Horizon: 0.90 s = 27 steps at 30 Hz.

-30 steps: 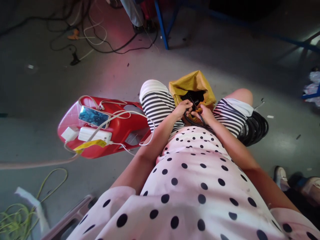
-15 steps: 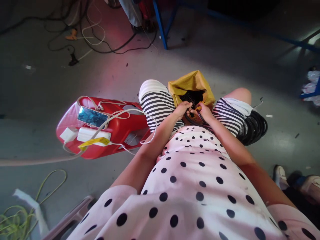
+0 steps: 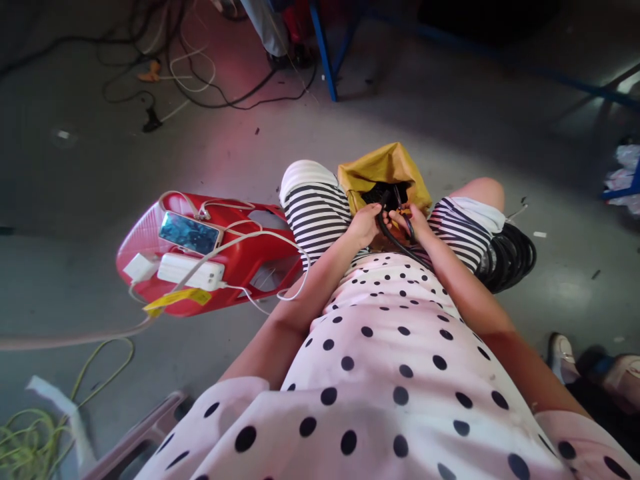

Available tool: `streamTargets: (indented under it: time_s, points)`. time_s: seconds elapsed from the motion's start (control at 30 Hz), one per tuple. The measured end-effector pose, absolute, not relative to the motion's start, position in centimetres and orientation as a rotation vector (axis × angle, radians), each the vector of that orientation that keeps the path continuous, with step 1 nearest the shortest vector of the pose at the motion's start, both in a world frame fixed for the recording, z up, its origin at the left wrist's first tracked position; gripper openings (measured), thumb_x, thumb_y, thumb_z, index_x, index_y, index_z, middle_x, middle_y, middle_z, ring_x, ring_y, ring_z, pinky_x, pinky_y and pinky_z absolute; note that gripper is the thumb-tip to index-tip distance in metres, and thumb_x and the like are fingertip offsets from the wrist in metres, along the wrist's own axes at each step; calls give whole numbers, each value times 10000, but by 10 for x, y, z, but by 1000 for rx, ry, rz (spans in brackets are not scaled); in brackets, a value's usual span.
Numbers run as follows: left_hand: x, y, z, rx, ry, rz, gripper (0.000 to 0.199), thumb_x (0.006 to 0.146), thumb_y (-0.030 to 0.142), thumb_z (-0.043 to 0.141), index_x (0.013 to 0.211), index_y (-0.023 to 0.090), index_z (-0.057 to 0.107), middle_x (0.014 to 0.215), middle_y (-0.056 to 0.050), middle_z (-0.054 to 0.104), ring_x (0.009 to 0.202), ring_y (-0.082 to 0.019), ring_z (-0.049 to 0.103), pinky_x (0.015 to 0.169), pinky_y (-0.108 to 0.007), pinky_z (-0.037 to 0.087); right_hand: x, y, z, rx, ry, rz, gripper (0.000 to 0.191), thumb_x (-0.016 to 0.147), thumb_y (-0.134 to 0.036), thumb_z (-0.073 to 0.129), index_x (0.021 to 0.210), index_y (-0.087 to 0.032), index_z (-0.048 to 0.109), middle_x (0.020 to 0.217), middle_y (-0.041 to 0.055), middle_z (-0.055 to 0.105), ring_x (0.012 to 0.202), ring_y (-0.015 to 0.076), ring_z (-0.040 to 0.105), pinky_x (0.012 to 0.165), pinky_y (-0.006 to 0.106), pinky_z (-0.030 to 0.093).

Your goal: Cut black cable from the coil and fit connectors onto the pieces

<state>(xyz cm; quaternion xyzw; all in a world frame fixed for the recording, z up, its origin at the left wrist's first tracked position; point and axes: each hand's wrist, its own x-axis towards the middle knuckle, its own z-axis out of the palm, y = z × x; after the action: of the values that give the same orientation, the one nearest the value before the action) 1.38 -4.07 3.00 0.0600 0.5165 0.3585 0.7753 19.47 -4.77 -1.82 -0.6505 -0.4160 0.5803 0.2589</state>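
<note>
In my lap a yellow bag (image 3: 361,175) gapes open, with dark pieces (image 3: 375,193) inside that I cannot tell apart. My left hand (image 3: 366,225) is closed around a black cable (image 3: 407,250), whose end points up towards the bag's mouth and whose length runs down across my lap. Close on the right, my right hand (image 3: 418,225) grips scissors (image 3: 411,231); a dark looped handle shows at the fingers and the blades point into the bag. The fingertips of both hands nearly meet over the bag's front rim.
A red plastic stool (image 3: 240,257) on the left carries a phone (image 3: 189,232), a white power bank (image 3: 190,272) and a charger (image 3: 141,267). Coiled black cable (image 3: 510,259) lies by my right knee. Loose cords (image 3: 200,100) cover the floor at upper left; a blue frame leg (image 3: 324,53) stands ahead.
The black cable's end has come up into view beside my left hand. In my right hand the scissors have turned, so the handle loop shows more. The view has shifted slightly.
</note>
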Motion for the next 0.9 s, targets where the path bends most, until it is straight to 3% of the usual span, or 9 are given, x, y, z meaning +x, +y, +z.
streamTargets:
  time_s: [0.1, 0.23, 0.37, 0.67, 0.9]
  points:
    - [16, -39, 32, 213, 1184, 813, 211, 1150, 197, 688, 953, 211, 614, 681, 69, 523, 547, -89, 468, 547, -177, 422, 198, -49, -15, -1801, -1219, 1583, 786, 744, -764, 1082, 1124, -304, 572, 764, -49, 654, 682, 212, 657, 610, 332, 528]
    - [11, -35, 29, 336, 1250, 846, 246, 1154, 211, 719, 933, 206, 611, 660, 89, 476, 524, -62, 412, 500, -149, 324, 199, -50, -12, -1878, -1467, 1515, 786, 743, -738, 1079, 1196, -277, 632, 881, -17, 732, 808, 242, 716, 801, 392, 596]
    - [6, -35, 28, 427, 1276, 803, 264, 1139, 229, 766, 922, 200, 620, 637, 102, 456, 505, -47, 382, 490, -139, 293, 194, -49, -9, -1915, -1583, 1463, 801, 780, -726, 1055, 1270, -249, 638, 933, 6, 761, 849, 260, 735, 882, 420, 600]
    - [5, -36, 33, 534, 1277, 728, 291, 1210, 192, 609, 920, 197, 622, 593, 112, 415, 460, -47, 335, 462, -163, 242, 189, -48, -5, -1943, -1658, 1434, 848, 826, -725, 1043, 1384, -229, 642, 1040, 76, 825, 927, 302, 790, 945, 448, 628]
    - [2, -34, 26, 570, 1265, 709, 284, 1094, 292, 836, 925, 209, 624, 610, 121, 427, 466, -40, 352, 475, -161, 258, 189, -46, -7, -1947, -1700, 1405, 864, 823, -739, 1040, 1406, -228, 661, 1081, 98, 845, 958, 319, 807, 974, 467, 646]
